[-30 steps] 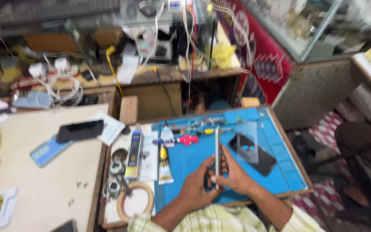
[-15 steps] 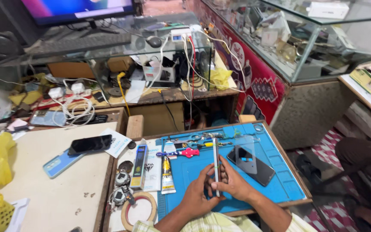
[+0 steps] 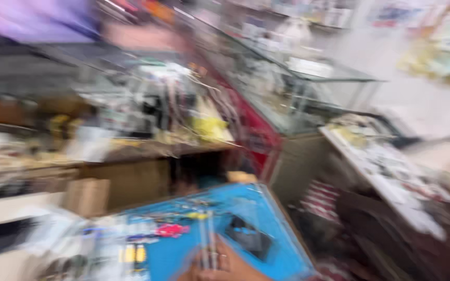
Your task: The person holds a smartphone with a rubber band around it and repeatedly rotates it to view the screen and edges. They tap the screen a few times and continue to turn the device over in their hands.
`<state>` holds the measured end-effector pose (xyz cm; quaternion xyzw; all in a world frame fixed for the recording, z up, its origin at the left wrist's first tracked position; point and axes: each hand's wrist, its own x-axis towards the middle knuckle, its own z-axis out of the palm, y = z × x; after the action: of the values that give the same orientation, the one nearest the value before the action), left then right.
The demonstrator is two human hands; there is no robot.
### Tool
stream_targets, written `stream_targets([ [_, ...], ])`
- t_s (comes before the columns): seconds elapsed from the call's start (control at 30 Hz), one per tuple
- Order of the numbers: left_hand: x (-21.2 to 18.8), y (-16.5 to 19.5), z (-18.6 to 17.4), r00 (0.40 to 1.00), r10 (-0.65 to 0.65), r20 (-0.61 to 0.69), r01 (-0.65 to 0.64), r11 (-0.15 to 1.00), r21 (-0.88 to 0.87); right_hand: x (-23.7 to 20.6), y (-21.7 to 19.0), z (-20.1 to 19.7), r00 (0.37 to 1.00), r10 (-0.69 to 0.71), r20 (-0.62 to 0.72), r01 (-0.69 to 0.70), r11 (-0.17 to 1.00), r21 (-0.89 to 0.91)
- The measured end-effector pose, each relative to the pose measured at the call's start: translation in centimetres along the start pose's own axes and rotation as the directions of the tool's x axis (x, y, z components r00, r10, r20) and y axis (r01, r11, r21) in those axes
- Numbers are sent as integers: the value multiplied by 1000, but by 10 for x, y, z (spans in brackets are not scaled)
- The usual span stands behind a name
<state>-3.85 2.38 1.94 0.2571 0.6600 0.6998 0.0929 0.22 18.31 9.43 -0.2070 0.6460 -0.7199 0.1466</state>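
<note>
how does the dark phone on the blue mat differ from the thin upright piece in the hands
The dark phone lies flat on the blue mat, untouched; the thin piece stands on edge, held by the hands. The phone looks broad and black; the thin piece looks narrow and pale. Both sit over the mat, and both are blurred.

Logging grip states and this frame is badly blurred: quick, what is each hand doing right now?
Left hand: on the thin upright panel, apparently gripping it; blur hides the fingers.
Right hand: also at the panel; its grip cannot be told.
</note>
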Motion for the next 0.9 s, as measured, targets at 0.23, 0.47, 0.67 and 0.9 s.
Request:
stream_targets([
  [0.23, -11, -22, 15, 978, 205, -20, -202, 973, 115, -23, 11, -12, 996, 78, -33, -81, 988, -134],
  [0.47, -38, 23, 3, 998, 25, 55, -40, 961, 274, -16, 13, -11, 990, 111, -91, -121, 987, -108],
  [0.67, -44, 27, 2, 998, 30, 62, -46, 961, 273, -17, 41, -21, 982, 67, -176, -95, 983, -158],
  [0.9, -52, 25, 3, 986, 140, 94, -162, 937, 311, -18, 37, -19, 950, -67, -305, -57, 923, -381],
])
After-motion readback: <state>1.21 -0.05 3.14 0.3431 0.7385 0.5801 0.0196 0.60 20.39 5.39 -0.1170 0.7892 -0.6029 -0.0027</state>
